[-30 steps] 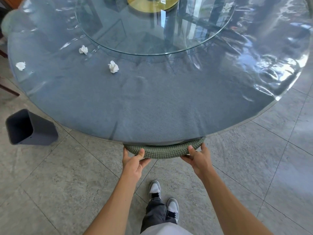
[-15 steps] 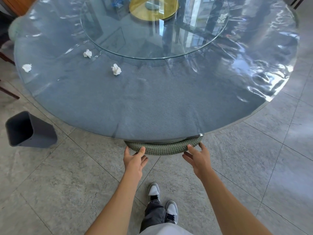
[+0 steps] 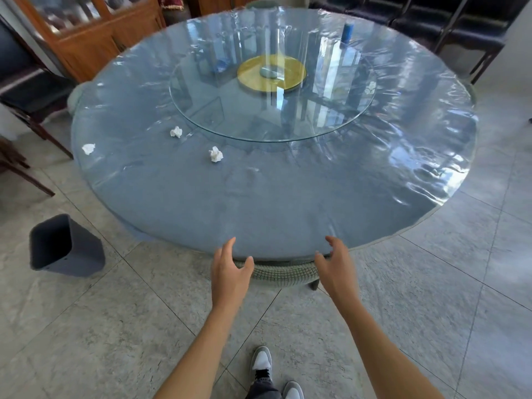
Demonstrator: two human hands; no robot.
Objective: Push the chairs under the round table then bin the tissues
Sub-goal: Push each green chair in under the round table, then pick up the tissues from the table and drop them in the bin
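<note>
Both hands — left hand (image 3: 230, 272), right hand (image 3: 335, 266) — are hanging open and empty over the woven chair (image 3: 283, 273), which is sitting tucked under the round table (image 3: 259, 214). Three tissues (image 3: 216, 154) are lying on the table's left side, and the grey bin (image 3: 64, 247) is standing on the floor to the left — well apart from them.

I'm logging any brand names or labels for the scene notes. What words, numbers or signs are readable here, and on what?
None can be read.
Blue cylinder at the far side of the round table: any label is too blurred to read.
Grey bin on the floor: no marking shows.
Crumpled tissues: blank.
Shoes: no logo visible.
</note>
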